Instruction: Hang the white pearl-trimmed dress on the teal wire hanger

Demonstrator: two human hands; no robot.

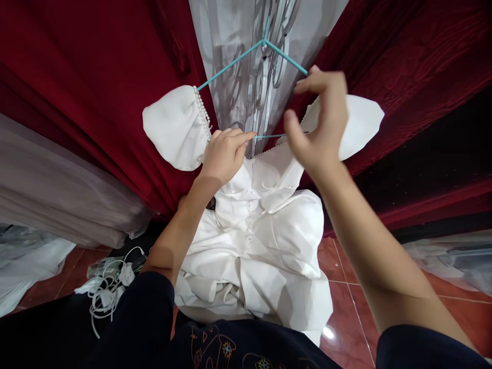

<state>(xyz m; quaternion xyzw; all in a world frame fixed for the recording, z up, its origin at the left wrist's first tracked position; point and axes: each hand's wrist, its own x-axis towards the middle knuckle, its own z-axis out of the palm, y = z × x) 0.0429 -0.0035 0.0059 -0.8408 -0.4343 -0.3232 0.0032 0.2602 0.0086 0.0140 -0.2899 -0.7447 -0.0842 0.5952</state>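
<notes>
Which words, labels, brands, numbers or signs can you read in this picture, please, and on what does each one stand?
None: no text can be read here.
White dress and turquoise hanger: no lettering visible.
Dark shirt: coloured line motifs, but no letters I can make out.
White cables and the things around them: too small to read any marking.

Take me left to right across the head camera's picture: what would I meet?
White fabric at lower left, white cables, pearl-edged white sleeve, left hand, turquoise hanger's hook, right hand, sheer fabric at lower right.
</notes>
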